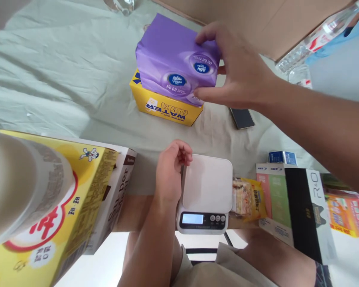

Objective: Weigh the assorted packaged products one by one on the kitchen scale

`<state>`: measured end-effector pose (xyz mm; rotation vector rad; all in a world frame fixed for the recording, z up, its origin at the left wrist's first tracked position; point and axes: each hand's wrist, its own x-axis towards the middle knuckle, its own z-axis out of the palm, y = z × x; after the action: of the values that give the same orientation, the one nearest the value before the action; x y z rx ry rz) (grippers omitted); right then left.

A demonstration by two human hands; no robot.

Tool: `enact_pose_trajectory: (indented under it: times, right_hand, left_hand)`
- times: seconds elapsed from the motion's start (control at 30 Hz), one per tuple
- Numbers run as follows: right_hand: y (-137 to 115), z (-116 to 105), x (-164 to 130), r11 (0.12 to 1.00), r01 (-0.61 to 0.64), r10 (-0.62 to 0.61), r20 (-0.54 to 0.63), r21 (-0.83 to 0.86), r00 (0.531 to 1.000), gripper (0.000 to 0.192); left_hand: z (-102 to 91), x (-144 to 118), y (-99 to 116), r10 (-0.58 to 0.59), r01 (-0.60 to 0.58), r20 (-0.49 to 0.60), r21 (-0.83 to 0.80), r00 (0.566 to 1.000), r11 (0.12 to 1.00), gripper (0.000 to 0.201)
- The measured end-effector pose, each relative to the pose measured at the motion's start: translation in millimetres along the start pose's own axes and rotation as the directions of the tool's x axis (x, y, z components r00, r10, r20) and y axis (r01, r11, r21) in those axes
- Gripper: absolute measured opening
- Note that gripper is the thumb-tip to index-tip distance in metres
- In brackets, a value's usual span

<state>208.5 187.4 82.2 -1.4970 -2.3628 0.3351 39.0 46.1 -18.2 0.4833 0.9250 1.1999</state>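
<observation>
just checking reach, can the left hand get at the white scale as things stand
Probably yes: the left hand is right by the left edge of the white scale, with nothing visible between them, and the right hand is away at the purple tissue pack.

Single head view — facing forward, down — close above cloth-covered table (104, 91).

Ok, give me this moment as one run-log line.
right hand: gripping purple Vinda pack over yellow box | left hand: loosely curled beside white scale | scale display: lit
</observation>
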Motion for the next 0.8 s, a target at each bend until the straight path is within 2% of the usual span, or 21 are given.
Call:
enact_pose_trajectory:
  times: [0.13, 0.23, 0.3, 0.4, 0.5, 0.67, 0.8]
  right_hand:
    - [6, -10, -28, 0.997, 0.044, -0.043, -0.031, 0.062, 0.999, 0.076]
    - [10, -21, -71, 0.989, 0.047, -0.041, -0.043, 0.142, 0.998, 0.081]
    - [9, -25, -107, 0.988, 0.081, -0.076, -0.046, 0.135, 0.996, 0.083]
    - [3, -20, -159, 0.990, 0.125, -0.125, -0.001, 0.059, 0.992, 0.081]
    - [-6, -5, -195, 0.989, 0.141, -0.142, 0.045, 0.033, 0.989, 0.081]
    - [-11, 18, -216, 0.985, 0.170, -0.170, 0.093, 0.002, 0.981, 0.080]
    - [-12, 13, -229, 0.992, 0.113, -0.103, 0.158, -0.054, 0.982, 0.097]
  left_hand:
    - [-8.1, -2, 4, 0.042, -0.042, 0.011, 0.029, 0.999, 0.999, 0.032]
    - [-15.6, 0, 7, 0.103, -0.103, 0.001, 0.058, 0.995, 0.993, 0.031]
    - [-17.6, 3, 8, 0.154, -0.153, -0.008, 0.068, 0.988, 0.986, 0.030]
    - [-15.8, 4, 6, 0.201, -0.201, -0.002, 0.081, 0.979, 0.976, 0.030]
    - [-13.0, 1, 0, 0.225, -0.227, 0.036, 0.111, 0.974, 0.968, 0.039]
    - [-11.4, -3, -8, 0.243, -0.253, 0.089, 0.141, 0.966, 0.957, 0.048]
    - [-7.5, 1, -8, 0.293, -0.296, 0.044, 0.111, 0.955, 0.949, 0.054]
